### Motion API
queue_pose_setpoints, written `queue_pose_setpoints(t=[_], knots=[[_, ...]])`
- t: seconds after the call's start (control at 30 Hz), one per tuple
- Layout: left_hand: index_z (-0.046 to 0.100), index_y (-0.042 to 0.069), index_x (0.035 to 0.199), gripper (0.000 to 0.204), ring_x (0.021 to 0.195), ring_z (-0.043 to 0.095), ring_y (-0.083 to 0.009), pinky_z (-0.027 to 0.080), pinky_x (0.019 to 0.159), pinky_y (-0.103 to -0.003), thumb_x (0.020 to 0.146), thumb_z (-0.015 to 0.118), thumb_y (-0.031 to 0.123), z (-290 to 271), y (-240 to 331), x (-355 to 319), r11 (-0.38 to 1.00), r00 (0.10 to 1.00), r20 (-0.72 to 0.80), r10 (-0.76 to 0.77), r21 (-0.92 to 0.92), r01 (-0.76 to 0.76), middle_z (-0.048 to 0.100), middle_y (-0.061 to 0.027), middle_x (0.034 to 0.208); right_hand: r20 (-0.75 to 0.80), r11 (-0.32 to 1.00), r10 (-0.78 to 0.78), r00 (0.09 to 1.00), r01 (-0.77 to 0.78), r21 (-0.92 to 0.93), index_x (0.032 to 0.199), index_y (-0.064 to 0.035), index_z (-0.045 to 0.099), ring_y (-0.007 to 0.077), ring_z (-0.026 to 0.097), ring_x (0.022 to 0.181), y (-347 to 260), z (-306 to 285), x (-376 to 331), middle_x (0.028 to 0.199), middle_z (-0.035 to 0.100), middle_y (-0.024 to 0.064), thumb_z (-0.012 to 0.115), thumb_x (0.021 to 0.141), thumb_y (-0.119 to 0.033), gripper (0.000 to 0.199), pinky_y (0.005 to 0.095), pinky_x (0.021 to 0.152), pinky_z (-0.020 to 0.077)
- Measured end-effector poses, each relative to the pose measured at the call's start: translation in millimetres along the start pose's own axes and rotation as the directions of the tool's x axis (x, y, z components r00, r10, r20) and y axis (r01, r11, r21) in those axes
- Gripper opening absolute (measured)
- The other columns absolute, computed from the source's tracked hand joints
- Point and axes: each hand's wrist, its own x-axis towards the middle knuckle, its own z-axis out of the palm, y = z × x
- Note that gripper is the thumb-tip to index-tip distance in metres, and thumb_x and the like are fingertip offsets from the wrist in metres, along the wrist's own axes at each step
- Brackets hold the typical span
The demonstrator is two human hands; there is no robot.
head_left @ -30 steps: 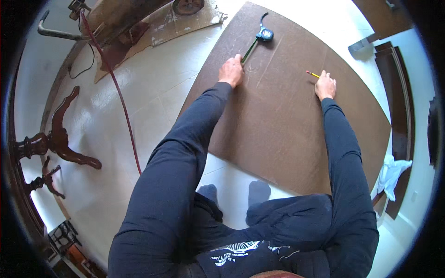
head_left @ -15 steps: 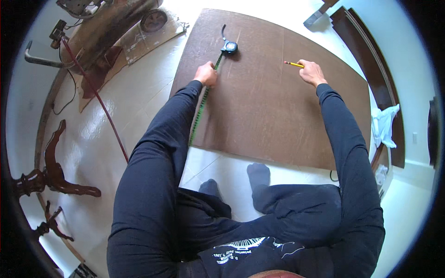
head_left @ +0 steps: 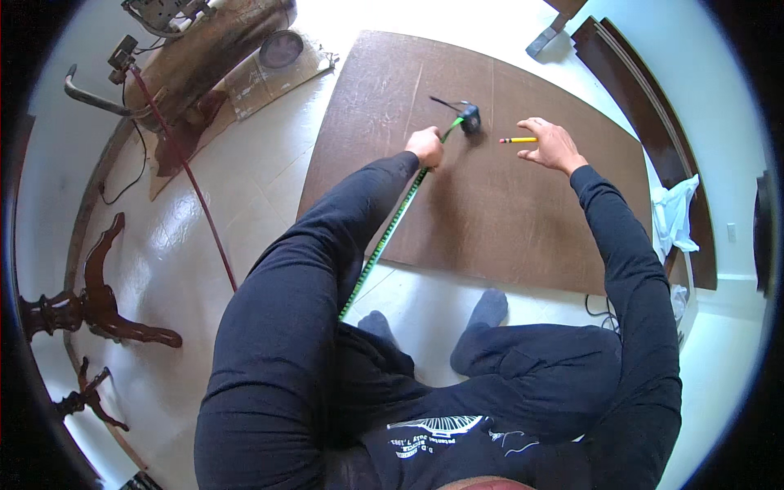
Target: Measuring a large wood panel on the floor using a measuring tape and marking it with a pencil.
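1. The tape measure's dark case point(head_left: 470, 120) is probably hard and fairly light; its green strip point(head_left: 390, 225) should be thin, springy and slick, so best pinched across its width near the case.
2. The yellow pencil point(head_left: 519, 140) is likely light and stiff, easiest gripped mid-shaft.
3. The left hand's point(head_left: 426, 147) fingers are closed around the strip, just beside the case.
4. The right hand's point(head_left: 555, 149) thumb and forefinger stand apart, the pencil jutting between them; I cannot tell what grips it.
5. The case, blurred and black-strapped, is over the brown surface point(head_left: 523, 216); the black-marked strip slants down past its near edge.
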Motion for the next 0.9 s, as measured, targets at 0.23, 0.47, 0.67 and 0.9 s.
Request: queue_pose_setpoints(t=[0.23, 0.47, 0.67, 0.9], knots=[[0.076, 0.012, 0.103, 0.020, 0.092, 0.077, -0.0347, 0.061, 0.075, -0.049, 0.091, 0.062, 0.018, -0.1, 58.6, -26.7, 0.825, 0.966, 0.091, 0.244, 0.504, -0.256, 0.077, -0.0163, 0.099, 0.036, 0.954, -0.285, 0.958, 0.281, 0.103, 0.141, -0.0145, 0.056, 0.0361, 0.066, 0.118, -30.7, 11.4, -8.8, 0.148, 0.056, 0.0124, 0.090, 0.072, -0.045, 0.082, 0.0454, 0.100, 0.0548], [0.076, 0.013, 0.096, 0.014, 0.090, 0.077, -0.0317, 0.061, 0.071, -0.045, 0.087, 0.066, 0.017, -2.0, 83.9, -32.5, 0.697, 0.938, 0.203, 0.280, 0.629, -0.344, 0.078, -0.0110, 0.094, 0.275, 0.962, -0.223, 0.935, 0.165, 0.216, 0.115, -0.0069, 0.058, 0.0432, 0.069, 0.097, -64.9, 70.0, -36.1, 0.098, 0.072, 0.0227, 0.074, 0.089, -0.031, 0.040, 0.0524, 0.083, 0.0536], [0.078, 0.019, 0.086, 0.013, 0.088, 0.074, -0.0270, 0.050, 0.082, -0.045, 0.087, 0.065, 0.023, 4.3, 79.5, -30.9, 0.478, 0.857, 0.165, 0.488, 0.771, -0.420, 0.076, -0.0058, 0.086, 0.400, 0.830, -0.140, 0.906, -0.112, 0.546, 0.109, -0.0035, 0.066, 0.0356, 0.072, 0.092, -86.4, 94.6, -51.4, 0.096, 0.074, 0.0200, 0.059, 0.094, -0.023, 0.025, 0.0450, 0.080, 0.0546], [0.079, 0.017, 0.095, 0.024, 0.134, 0.056, -0.0439, 0.020, 0.118, -0.069, 0.091, 0.058, 0.029, 56.0, 65.4, -24.7, 0.350, 0.763, 0.413, 0.497, 0.709, -0.612, 0.076, -0.0135, 0.113, 0.726, -0.018, -0.055, 0.686, -0.727, 0.686, 0.103, -0.0061, 0.072, 0.0137, 0.066, 0.065, -122.4, 128.4, -102.7, 0.086, 0.072, 0.0029, 0.049, 0.103, -0.027, 0.031, 0.0272, 0.054, 0.0486]])
